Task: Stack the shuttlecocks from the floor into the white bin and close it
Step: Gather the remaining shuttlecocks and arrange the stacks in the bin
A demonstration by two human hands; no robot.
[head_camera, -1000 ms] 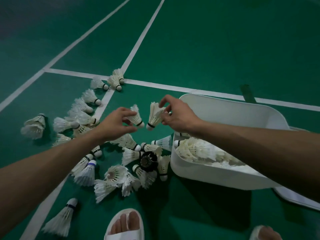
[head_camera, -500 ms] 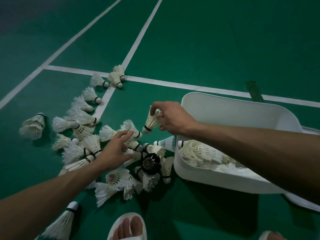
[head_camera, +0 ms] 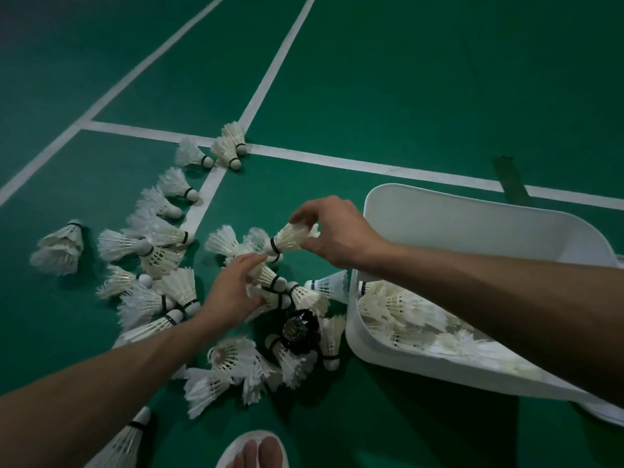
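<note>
1 shuttlecock (head_camera: 292, 236) pinched by right hand (head_camera: 341, 234); left hand (head_camera: 233, 292) touches pile (head_camera: 305, 295).

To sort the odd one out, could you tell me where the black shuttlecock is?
Head view, centre: the black shuttlecock lies on the floor among white ones, just left of the bin.

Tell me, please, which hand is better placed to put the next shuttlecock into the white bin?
Right. The right hand pinches a lifted shuttlecock just beside the open white bin. The left hand only reaches into the floor pile, farther from the bin.
</note>
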